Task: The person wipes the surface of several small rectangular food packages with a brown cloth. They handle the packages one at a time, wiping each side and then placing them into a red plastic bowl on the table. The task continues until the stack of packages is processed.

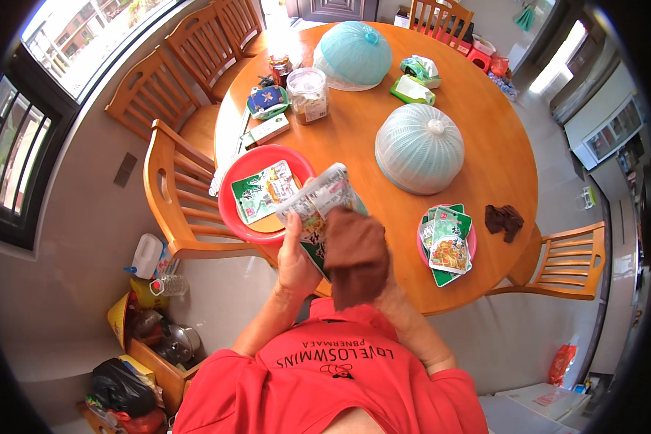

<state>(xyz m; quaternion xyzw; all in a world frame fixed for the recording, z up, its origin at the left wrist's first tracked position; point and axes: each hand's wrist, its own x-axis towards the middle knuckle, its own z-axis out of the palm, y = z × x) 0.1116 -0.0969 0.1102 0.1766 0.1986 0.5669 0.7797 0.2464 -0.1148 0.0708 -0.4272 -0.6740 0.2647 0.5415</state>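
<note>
My left hand (297, 262) grips a green and silver food pouch (328, 191) by its near side, tilted above the table's front edge. A brown cloth (356, 257) covers my right hand (392, 293) and lies against the face of this pouch; the fingers under it are hidden. Just to the left, a red plastic basin (226, 200) holds another green and white pouch (257, 194). Over to the right, several similar pouches (450, 247) are piled on a pink plate (420, 249). Beside that pile sits a crumpled dark brown cloth (504, 223).
Two mesh food covers, one blue (352, 58) and one white (419, 148), stand on the round wooden table (343, 137). A clear tub (307, 98), a small box (265, 132) and tissue packs (412, 90) are farther back. Wooden chairs (188, 195) surround the table.
</note>
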